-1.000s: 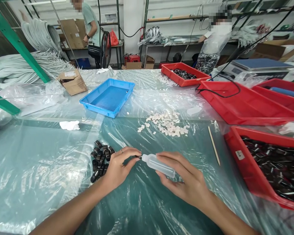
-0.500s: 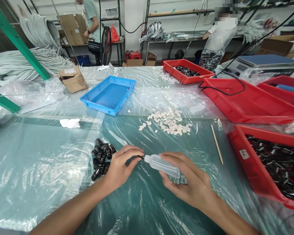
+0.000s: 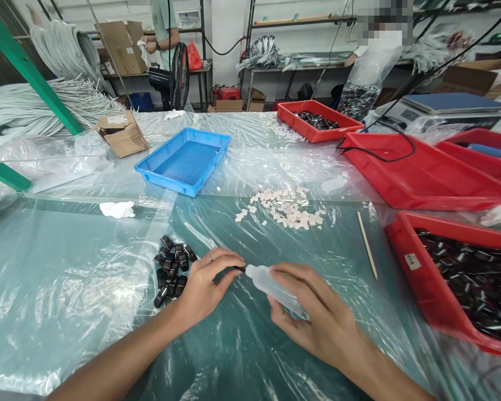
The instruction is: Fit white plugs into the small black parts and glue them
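My left hand [image 3: 212, 281] pinches a small dark piece [image 3: 239, 268] between thumb and fingers; most of it is hidden. In my right hand [image 3: 317, 306] is a translucent white squeeze bottle [image 3: 273, 287], tilted so that its nozzle end points left and meets or nearly meets the dark piece. Beside my left wrist lies a pile of small black, glossy parts [image 3: 173, 267]. Beyond both hands, a scatter of small pale flat pieces [image 3: 294, 214] covers part of the plastic-sheeted table [image 3: 67, 295].
A blue tray [image 3: 179, 159] stands further back. Red trays hold dark parts at the right [image 3: 404, 267] and far back [image 3: 309, 128]. A thin wooden stick [image 3: 367, 245] and a crumpled white tissue [image 3: 117, 209] lie on the table. Two people stand behind it, near a fan [image 3: 179, 75].
The bottle has rolled or tilted slightly in my right hand, its nozzle staying at the dark piece. My left hand is nearly still. A person at the back has shifted and holds something white.
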`<state>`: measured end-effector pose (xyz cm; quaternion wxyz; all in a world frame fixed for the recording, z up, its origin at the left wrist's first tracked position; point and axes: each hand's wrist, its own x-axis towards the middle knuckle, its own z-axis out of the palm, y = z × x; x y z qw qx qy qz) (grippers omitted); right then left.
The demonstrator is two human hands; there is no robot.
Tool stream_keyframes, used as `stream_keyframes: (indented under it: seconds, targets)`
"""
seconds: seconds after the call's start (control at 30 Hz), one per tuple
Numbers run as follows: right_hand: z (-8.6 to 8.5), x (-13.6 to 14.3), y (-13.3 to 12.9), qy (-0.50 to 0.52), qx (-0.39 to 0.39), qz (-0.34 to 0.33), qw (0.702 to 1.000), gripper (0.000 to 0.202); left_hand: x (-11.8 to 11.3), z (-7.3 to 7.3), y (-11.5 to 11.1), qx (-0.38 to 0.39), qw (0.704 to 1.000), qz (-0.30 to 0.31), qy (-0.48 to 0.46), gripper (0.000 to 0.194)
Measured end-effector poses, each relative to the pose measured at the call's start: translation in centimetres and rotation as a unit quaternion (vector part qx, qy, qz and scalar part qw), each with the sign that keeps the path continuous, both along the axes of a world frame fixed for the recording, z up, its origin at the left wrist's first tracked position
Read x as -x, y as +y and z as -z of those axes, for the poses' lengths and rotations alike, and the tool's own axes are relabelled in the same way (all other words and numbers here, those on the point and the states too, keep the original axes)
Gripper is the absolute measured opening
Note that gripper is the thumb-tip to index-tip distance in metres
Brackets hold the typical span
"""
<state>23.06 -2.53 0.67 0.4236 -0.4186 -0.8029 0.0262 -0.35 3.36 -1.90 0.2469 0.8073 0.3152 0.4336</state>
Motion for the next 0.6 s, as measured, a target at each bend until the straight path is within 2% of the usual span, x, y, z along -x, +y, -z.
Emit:
stream_keyframes:
  seconds: [0.17, 0.27, 0.33, 0.47, 0.53, 0.6]
  targets:
    - [0.1, -0.5, 1.1, 0.153, 0.132, 0.009, 0.979, 0.039, 0.1, -0.7, -0.2, 0.027, 0.999, -0.007, 0.019, 0.017]
    - [0.7, -1.1, 1.8, 0.255, 0.153, 0.032, 0.954, 0.024, 0.5, -1.0, -0.6, 0.076, 0.996, -0.008, 0.041, 0.012]
    - [1.1, -1.4, 2.2, 0.303, 0.169, 0.041, 0.937, 0.022, 0.6, -1.1, -0.7, 0.117, 0.992, 0.005, 0.044, 0.011]
    - [1.8, -1.3, 2.6, 0.355, 0.213, 0.039, 0.909, 0.024, 0.6, -1.2, -0.6, 0.198, 0.979, 0.044, 0.028, 0.035]
    - [2.0, -1.2, 2.7, 0.359, 0.221, 0.033, 0.906, 0.024, 0.3, -1.3, -0.4, 0.216, 0.975, 0.054, 0.012, 0.042]
    - [2.1, -1.1, 2.7, 0.35, 0.216, 0.026, 0.911, 0.021, 0.1, -1.4, -0.2, 0.243, 0.968, 0.055, -0.006, 0.037]
